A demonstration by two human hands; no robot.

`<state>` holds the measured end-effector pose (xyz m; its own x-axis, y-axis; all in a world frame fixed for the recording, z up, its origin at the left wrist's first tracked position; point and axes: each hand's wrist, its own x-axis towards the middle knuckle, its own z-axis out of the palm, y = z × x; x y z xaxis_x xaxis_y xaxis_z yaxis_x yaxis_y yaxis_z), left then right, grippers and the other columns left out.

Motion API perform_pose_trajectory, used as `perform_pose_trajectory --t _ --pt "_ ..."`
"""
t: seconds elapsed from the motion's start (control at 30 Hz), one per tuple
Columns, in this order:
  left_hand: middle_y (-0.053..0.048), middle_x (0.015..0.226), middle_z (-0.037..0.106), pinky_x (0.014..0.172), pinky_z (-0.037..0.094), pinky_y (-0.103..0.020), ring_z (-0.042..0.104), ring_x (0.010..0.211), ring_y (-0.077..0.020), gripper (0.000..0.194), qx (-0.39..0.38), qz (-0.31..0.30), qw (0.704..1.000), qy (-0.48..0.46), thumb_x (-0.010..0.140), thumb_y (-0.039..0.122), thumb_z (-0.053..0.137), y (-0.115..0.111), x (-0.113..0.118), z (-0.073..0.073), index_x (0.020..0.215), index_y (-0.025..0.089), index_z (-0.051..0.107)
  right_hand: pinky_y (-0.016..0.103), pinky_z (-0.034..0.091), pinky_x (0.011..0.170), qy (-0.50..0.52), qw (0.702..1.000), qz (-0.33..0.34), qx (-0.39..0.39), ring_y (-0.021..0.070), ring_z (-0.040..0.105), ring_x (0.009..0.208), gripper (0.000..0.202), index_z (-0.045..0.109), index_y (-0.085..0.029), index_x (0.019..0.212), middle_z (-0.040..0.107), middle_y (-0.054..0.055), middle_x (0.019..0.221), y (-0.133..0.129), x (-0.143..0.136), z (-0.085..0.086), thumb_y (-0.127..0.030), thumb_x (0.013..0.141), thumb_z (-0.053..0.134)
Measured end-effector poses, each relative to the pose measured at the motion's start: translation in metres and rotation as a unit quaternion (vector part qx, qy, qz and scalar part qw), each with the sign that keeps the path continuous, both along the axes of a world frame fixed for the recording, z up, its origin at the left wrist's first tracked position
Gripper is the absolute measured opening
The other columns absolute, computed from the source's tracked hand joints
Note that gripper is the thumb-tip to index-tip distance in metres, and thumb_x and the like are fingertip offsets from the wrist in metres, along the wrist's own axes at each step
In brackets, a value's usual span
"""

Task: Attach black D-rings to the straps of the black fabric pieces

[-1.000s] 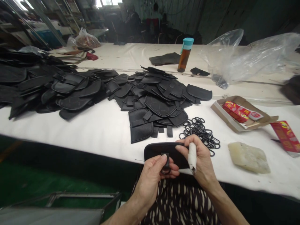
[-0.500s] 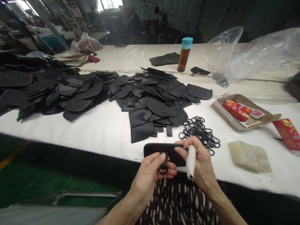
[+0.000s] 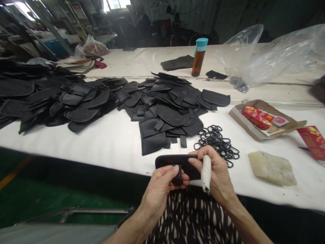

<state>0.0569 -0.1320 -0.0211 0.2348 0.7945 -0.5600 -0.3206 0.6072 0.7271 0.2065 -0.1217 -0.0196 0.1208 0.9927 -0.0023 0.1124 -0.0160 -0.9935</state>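
Observation:
A black leather-like flap piece (image 3: pixel 186 162) is held in front of me at the table edge, between both hands. My left hand (image 3: pixel 162 184) pinches a short black strap (image 3: pixel 178 174) on it, thumb on top and fingers curled underneath. My right hand (image 3: pixel 217 173) grips the flap's right end between thumb and fingers. Lying across that hand is a white-wrapped handle (image 3: pixel 206 174), its lower end pointing down; what it belongs to is hidden. Just beyond my right hand lies a heap of black oval metal rings (image 3: pixel 215 140).
Black flap pieces (image 3: pixel 172 113) are piled across the table (image 3: pixel 111 142). To the right sit a yellowish block (image 3: pixel 273 168), a cardboard box (image 3: pixel 256 134) with red packets, and a red card (image 3: pixel 311 142). Farther back are a bottle (image 3: pixel 199 59) and a clear plastic bag (image 3: pixel 276 61).
The black ring visible below the strap half a second ago is now mostly out of sight, and my left fingers have curled in closer. A pale pointed tip near the wrapped handle no longer shows.

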Motion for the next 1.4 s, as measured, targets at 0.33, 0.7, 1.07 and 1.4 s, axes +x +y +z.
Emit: perform_pose_trajectory --t 0.33,0.7,1.07,1.4 --pt "-0.009 0.070 0.069 0.068 0.049 -0.031 0.063 0.063 -0.0171 0.029 -0.005 0.019 1.000 0.013 0.074 0.039 0.066 0.001 0.003 0.001 0.072 0.010 0.066 0.025 0.040 0.060 0.001 1.000 0.004 -0.005 0.0156 0.057 0.074 0.018 0.045 -0.022 0.071 0.066 0.000 0.086 0.001 0.000 0.002 -0.026 0.078 0.061" --pt "-0.007 0.065 0.069 0.064 0.050 -0.029 0.062 0.059 -0.0156 0.024 0.006 0.048 0.999 -0.023 0.078 0.033 0.063 0.008 0.010 -0.003 0.072 0.010 0.066 0.026 0.043 0.064 -0.018 1.000 0.010 0.015 0.0157 0.058 0.074 0.017 0.044 -0.022 0.072 0.066 -0.001 0.082 0.016 0.004 0.000 -0.023 0.077 0.061" --pt "-0.005 0.066 0.068 0.064 0.049 -0.026 0.061 0.061 -0.0136 0.020 0.016 0.064 0.997 -0.050 0.078 0.030 0.064 0.007 0.013 -0.010 0.071 0.012 0.067 0.036 0.051 0.073 -0.193 0.941 -0.057 0.272 0.0195 0.064 0.088 0.022 0.049 -0.025 0.084 0.066 0.006 0.099 -0.027 -0.007 -0.016 -0.005 0.081 0.055" --pt "0.000 0.063 0.063 0.055 0.043 -0.019 0.055 0.056 -0.0093 0.020 0.037 0.063 0.996 -0.050 0.080 0.031 0.063 0.002 0.015 -0.011 0.068 0.014 0.063 0.031 0.055 0.066 -0.243 0.941 0.021 0.235 0.0192 0.069 0.077 0.017 0.053 -0.020 0.087 0.067 0.014 0.109 -0.043 -0.019 -0.031 -0.004 0.084 0.048"
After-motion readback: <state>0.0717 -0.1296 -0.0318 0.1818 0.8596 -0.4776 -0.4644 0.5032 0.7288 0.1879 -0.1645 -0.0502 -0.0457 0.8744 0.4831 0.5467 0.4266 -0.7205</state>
